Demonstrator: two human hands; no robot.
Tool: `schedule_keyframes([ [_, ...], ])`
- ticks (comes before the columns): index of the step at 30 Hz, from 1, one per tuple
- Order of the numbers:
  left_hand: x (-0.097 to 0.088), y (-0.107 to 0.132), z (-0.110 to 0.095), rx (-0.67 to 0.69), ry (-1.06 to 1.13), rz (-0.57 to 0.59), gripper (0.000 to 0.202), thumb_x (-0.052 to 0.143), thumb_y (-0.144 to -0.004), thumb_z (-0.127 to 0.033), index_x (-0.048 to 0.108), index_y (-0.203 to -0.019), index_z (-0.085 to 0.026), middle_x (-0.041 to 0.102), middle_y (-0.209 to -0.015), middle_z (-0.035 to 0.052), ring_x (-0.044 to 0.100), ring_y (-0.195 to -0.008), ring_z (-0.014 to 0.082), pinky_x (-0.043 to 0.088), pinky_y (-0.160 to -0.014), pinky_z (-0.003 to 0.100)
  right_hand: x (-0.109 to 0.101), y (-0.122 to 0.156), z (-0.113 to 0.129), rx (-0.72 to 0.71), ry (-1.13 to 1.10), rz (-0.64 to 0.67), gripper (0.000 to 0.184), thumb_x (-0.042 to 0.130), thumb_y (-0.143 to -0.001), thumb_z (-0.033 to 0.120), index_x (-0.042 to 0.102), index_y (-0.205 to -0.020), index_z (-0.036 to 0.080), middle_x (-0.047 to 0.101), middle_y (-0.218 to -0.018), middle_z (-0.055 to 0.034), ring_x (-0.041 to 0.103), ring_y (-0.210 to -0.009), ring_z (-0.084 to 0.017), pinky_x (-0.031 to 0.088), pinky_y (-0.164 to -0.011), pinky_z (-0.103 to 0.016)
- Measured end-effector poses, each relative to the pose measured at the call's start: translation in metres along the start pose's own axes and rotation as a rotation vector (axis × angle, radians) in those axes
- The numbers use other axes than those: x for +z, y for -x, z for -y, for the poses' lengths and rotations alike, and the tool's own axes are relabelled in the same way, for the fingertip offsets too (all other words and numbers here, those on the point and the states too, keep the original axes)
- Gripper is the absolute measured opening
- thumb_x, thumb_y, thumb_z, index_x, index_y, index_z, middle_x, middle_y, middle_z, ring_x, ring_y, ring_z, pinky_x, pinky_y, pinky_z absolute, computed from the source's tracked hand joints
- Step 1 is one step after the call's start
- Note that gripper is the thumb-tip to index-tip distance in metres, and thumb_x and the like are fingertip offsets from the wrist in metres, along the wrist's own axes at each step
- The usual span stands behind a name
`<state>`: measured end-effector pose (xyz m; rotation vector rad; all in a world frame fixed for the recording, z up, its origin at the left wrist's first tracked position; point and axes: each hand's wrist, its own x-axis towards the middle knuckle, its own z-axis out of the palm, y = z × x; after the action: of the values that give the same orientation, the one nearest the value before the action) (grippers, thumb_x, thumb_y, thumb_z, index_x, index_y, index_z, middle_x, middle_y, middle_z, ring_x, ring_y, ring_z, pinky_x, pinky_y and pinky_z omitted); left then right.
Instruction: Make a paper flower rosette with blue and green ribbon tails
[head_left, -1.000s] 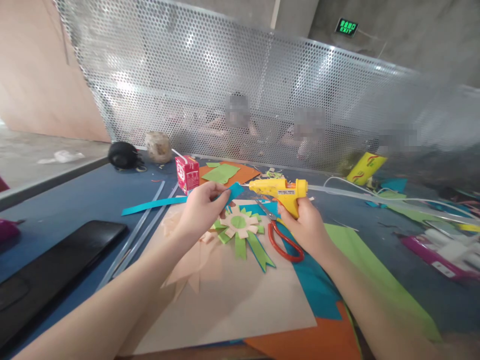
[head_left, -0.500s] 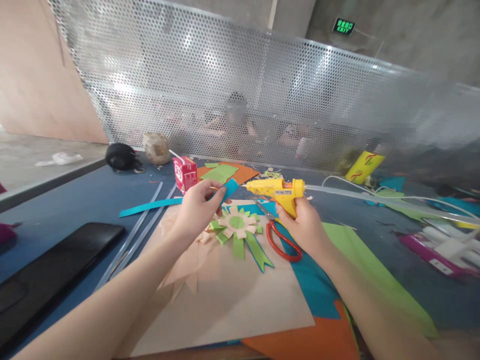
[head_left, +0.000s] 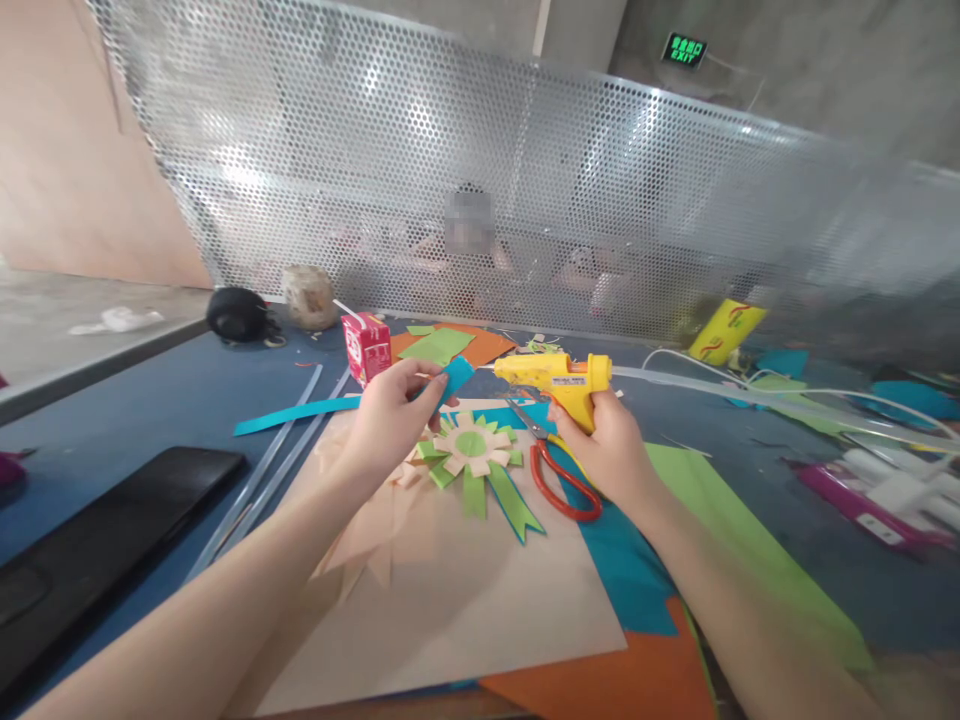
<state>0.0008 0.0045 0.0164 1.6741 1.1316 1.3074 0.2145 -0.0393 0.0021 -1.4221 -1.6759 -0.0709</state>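
Note:
Pinched in my left hand (head_left: 397, 415) is a blue strip (head_left: 296, 412), whose long tail runs out to the left and whose short end sticks up on the right. My right hand (head_left: 611, 440) grips a yellow glue gun (head_left: 551, 375) by its handle, the nozzle pointing left at the strip's short end. Below and between the hands lies a green and cream rosette (head_left: 472, 450) with ribbon tails, on a cream sheet (head_left: 480, 600). Scissors (head_left: 559, 485) with red and yellow handles rest beside it, just under my right hand.
A black phone (head_left: 112, 560) and clear glue sticks (head_left: 259, 480) lie at the left. Farther back stand a red drink carton (head_left: 366, 348) and a black round object (head_left: 238, 315). A purple power strip (head_left: 862, 510) sits right. A perforated metal screen (head_left: 360, 180) closes off the back; a person is behind it.
Both hands hold nearly the same pose, with the nozzle still at the strip's end. The whole view has shifted very slightly.

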Motion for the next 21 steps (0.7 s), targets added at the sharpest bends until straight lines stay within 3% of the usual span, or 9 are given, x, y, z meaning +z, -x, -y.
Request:
schedule_keyframes([
  [7,0.0,-0.001,0.002,-0.012,-0.023,0.003,0.013,0.052,-0.075,-0.031,0.054,-0.078,-0.018,0.063,-0.063,-0.0008,0.05,-0.04,0.0082,0.041,-0.044,0.022,-0.001,-0.002,0.0,0.056,-0.091,0.005,0.02,0.051,-0.077,0.035,0.051,-0.09,0.019,0.064,-0.08,-0.0063,0.063,-0.071,-0.023,0.05,-0.06,-0.032],
  [10,0.0,-0.002,0.003,-0.01,-0.013,-0.004,0.012,0.051,-0.075,-0.03,0.053,-0.076,-0.019,0.063,-0.064,-0.0008,0.051,-0.041,0.0087,0.042,-0.044,0.022,0.001,-0.007,-0.007,0.204,-0.237,0.079,0.026,0.05,-0.079,0.041,0.044,-0.093,0.02,0.062,-0.074,-0.0026,0.057,-0.046,-0.016,0.046,-0.043,-0.028],
  [12,0.0,-0.002,0.002,-0.032,-0.002,-0.004,0.011,0.052,-0.075,-0.03,0.053,-0.076,-0.019,0.065,-0.065,0.0002,0.055,-0.044,0.0103,0.043,-0.045,0.023,0.003,-0.013,-0.017,0.335,-0.251,0.131,0.03,0.046,-0.081,0.044,0.039,-0.096,0.02,0.063,-0.082,-0.0041,0.057,-0.043,-0.014,0.043,-0.036,-0.026],
  [14,0.0,-0.002,0.002,-0.058,0.004,0.003,0.012,0.053,-0.074,-0.03,0.052,-0.077,-0.019,0.066,-0.067,0.0012,0.059,-0.048,0.0124,0.044,-0.046,0.024,0.002,-0.02,-0.031,0.435,-0.145,0.168,0.027,0.043,-0.082,0.043,0.041,-0.094,0.019,0.063,-0.091,-0.0071,0.062,-0.055,-0.016,0.045,-0.039,-0.025],
  [18,0.0,-0.002,0.002,-0.078,0.004,0.017,0.012,0.054,-0.073,-0.031,0.052,-0.076,-0.019,0.067,-0.068,0.0017,0.063,-0.055,0.015,0.045,-0.05,0.025,-0.003,-0.03,-0.063,0.535,0.116,0.22,0.024,0.049,-0.079,0.039,0.049,-0.068,0.017,0.063,-0.07,-0.0095,0.063,-0.069,-0.023,0.044,-0.053,-0.028],
  [21,-0.001,-0.002,0.002,-0.077,0.01,0.024,0.012,0.053,-0.073,-0.031,0.052,-0.076,-0.019,0.067,-0.069,0.0022,0.063,-0.057,0.0152,0.046,-0.052,0.025,-0.008,-0.031,-0.078,0.59,0.296,0.263,0.032,0.046,-0.079,0.042,0.052,-0.061,0.016,0.063,-0.069,-0.0133,0.062,-0.074,-0.028,0.043,-0.057,-0.031],
])
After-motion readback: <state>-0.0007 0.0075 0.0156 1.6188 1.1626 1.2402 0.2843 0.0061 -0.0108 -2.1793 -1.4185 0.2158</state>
